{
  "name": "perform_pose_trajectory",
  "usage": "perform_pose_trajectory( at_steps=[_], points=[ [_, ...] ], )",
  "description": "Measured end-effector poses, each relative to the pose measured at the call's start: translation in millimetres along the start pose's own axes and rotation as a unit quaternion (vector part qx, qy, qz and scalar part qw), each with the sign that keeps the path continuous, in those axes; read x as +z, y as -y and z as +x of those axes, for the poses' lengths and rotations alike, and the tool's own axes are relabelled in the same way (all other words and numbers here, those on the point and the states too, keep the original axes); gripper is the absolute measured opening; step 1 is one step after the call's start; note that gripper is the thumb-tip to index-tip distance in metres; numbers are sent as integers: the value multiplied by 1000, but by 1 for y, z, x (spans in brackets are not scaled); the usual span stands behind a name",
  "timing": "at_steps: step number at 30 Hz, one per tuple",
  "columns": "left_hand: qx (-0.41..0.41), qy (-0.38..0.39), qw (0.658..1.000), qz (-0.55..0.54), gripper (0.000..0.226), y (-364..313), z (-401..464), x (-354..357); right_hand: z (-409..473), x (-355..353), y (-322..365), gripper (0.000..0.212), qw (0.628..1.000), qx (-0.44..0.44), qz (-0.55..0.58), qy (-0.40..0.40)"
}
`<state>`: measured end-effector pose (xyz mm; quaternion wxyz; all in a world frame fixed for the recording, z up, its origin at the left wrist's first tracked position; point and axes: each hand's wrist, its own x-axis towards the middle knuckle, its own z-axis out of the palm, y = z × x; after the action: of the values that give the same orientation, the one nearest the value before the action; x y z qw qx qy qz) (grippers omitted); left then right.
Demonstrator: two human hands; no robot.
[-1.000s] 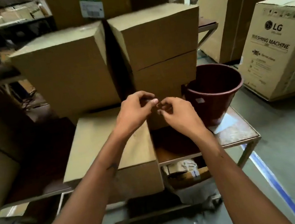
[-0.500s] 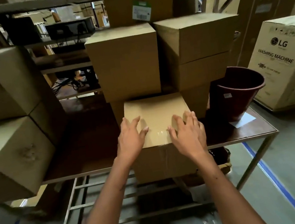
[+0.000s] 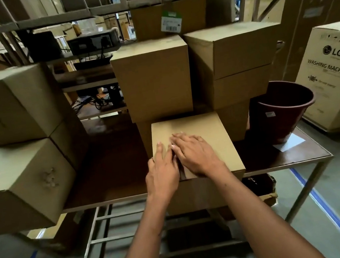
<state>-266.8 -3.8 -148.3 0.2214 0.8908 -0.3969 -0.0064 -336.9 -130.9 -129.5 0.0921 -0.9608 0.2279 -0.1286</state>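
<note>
Centre of the frame, just below the middle: a small cardboard box [image 3: 199, 129] sits on the brown table top [image 3: 109, 172], its near edge about level with the table's front edge. Both hands lie on its lid. The left hand [image 3: 162, 169] is at the near-left corner, fingers straight and together, pointing away from the camera – flat on the cardboard, not curled round anything. The right hand [image 3: 194, 153] lies just to the right of it, angled toward the upper left, fingers also straight and spread a little, palm down on the lid. The two hands touch or nearly touch along their inner edges; can't tell which. Neither holds anything.

Behind the box, touching or almost touching its far side, is a stack of bigger cartons: a tall one [image 3: 153, 78] at centre and a wider one [image 3: 234, 49] to its right w/ more boxes beneath. Right of the small box, near but apart, stands a dark red bucket [image 3: 282, 113] on the table, w/ a white paper slip [image 3: 289, 145] lying flat by its base. Far right, on the floor, is a carton marked LG washing machine [image 3: 332, 75]. Left side of the frame – two large cartons [image 3: 12, 133], one stacked on the other, overhang the table's left end.
</note>
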Motion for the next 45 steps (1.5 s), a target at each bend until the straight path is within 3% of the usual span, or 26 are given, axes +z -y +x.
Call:
perform_pose_trajectory(
  at_steps=[6,11,13,15,18,22,24,28,34,41,45],
  points=[
    [-3,-22,1000,0,58,0,-7,6,-10,3,-33,71,997,66,-41,-21],
    [-4,-34,999,-16,57,5,-5,14,-27,5,-30,66,999,12,-33,-25],
    [-12,-30,999,-34,57,7,-7,14,-33,-2,-46,65,995,65,-49,-58],
    [-43,-17,995,-88,59,8,-8,10,-44,-7,-60,74,981,171,-44,-80],
    [-91,3,971,-222,82,14,-10,5,-58,-4,-63,85,961,264,30,-76],
    [-161,-12,934,-320,125,24,-18,6,-67,-1,-63,101,951,249,145,-113],
    [-179,-26,931,-318,126,23,-24,6,-71,-1,-66,112,943,245,180,-135],
    [-141,-85,933,-320,105,25,-39,3,-83,-2,-66,121,924,224,230,-207],
    [-132,-135,934,-304,113,33,-47,13,-99,8,-62,115,881,189,324,-289],
    [-161,-136,948,-240,112,40,-56,57,-124,46,-62,102,869,222,371,-240],
    [-172,-103,962,-187,110,40,-65,79,-134,60,-69,81,893,245,327,-189]
  ],
)
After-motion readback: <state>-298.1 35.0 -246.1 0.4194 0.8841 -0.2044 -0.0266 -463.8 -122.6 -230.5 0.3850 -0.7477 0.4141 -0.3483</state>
